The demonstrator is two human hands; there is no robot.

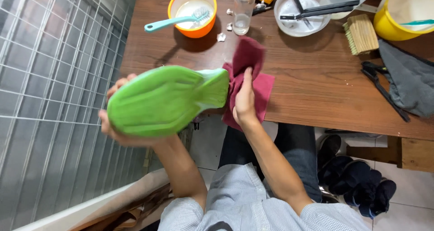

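Observation:
My left hand point(113, 122) grips a shoe with a bright green sole point(165, 100), sole turned up toward me, held in front of the table edge. My right hand point(245, 100) presses a dark red cloth point(253, 63) against the heel end of the shoe. The cloth hangs partly over the brown wooden table point(312, 81). The shoe's upper is hidden under the sole.
On the table stand an orange bowl point(192, 25) with a teal brush point(174, 20), a clear bottle point(243, 14), a white bowl point(300, 11) with black tools, a straw brush point(360, 34), a yellow bucket point(404, 14) and a grey bag point(409, 81). Dark shoes point(357, 176) lie on the floor. A wire grid point(49, 86) stands at left.

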